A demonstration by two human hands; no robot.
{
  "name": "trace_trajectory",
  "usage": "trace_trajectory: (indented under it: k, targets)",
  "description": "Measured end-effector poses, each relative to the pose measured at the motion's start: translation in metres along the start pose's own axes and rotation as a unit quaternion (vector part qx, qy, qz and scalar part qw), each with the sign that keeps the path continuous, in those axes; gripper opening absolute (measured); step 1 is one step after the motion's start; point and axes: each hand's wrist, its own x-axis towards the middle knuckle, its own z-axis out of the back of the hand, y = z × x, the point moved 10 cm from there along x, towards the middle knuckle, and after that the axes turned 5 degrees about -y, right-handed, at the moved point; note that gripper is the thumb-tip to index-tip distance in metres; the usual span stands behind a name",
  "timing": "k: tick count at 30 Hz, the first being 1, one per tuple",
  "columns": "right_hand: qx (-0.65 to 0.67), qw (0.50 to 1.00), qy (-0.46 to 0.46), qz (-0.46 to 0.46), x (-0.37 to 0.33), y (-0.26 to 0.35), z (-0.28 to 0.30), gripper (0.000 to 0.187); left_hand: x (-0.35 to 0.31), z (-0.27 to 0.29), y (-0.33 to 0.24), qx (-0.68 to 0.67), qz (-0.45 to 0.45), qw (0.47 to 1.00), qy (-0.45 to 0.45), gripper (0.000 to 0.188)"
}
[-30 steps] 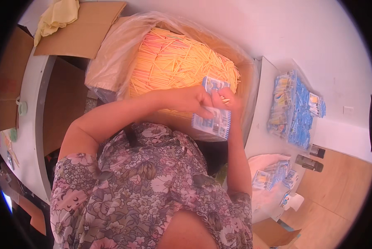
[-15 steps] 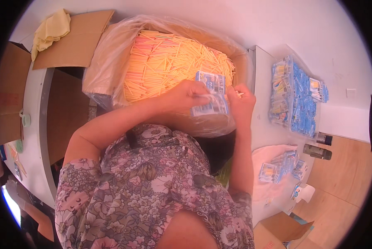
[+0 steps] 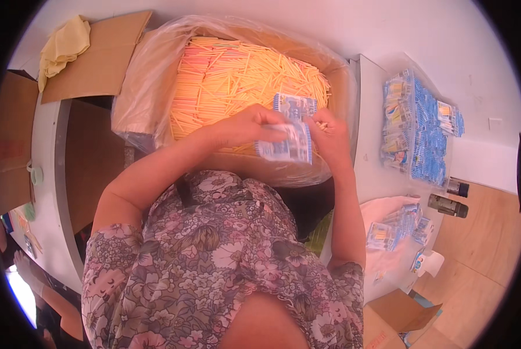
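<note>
Over the box, my left hand (image 3: 251, 127) is closed on small blue-and-white plastic packets. One packet (image 3: 295, 103) sticks up beyond the fingers and another packet (image 3: 292, 146) hangs below, slightly blurred. My right hand (image 3: 331, 138) is closed against the packets' right side, with the pale ends of a few short sticks (image 3: 323, 124) showing between its fingers. Beneath both hands stands a cardboard box (image 3: 340, 93) lined with clear plastic and filled with loose thin yellow-orange sticks (image 3: 237, 87), some with pink ends. How the packets join is hidden by my fingers.
On the right, a clear bin (image 3: 412, 125) holds many blue packets. Nearer, more packets (image 3: 385, 232) lie on a pink cloth (image 3: 382, 210) beside two dark bottles. An open carton (image 3: 397, 314) sits low right. A cardboard flap (image 3: 97, 64) bears a yellow cloth (image 3: 65, 46). Another person's arm (image 3: 54, 302) shows lower left.
The lower packet has swung left and my right hand has come in closer to the packets. My left hand has shifted slightly left. The whole view has shifted a little.
</note>
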Motion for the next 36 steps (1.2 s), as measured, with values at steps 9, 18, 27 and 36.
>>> trace_trajectory:
  k: [9,18,27,36]
  targets:
    - [0.067,0.997,-0.024,-0.042,-0.004,0.019,-0.024,0.019,-0.002,-0.017,-0.009,0.213,-0.132,0.967,0.049,0.01]
    - [-0.072,0.992,-0.097,-0.042,-0.007,0.008,0.02,0.018,-0.001,0.004,-0.006,0.026,-0.049,0.998,-0.026,0.01]
    - [0.04,0.998,-0.048,0.0,-0.004,0.01,0.033,0.016,0.002,0.029,-0.017,-0.026,-0.088,0.991,-0.098,0.013]
    - [0.311,0.936,0.019,-0.165,0.006,0.022,0.009,0.017,0.004,0.025,-0.02,0.012,-0.107,0.99,-0.087,0.011]
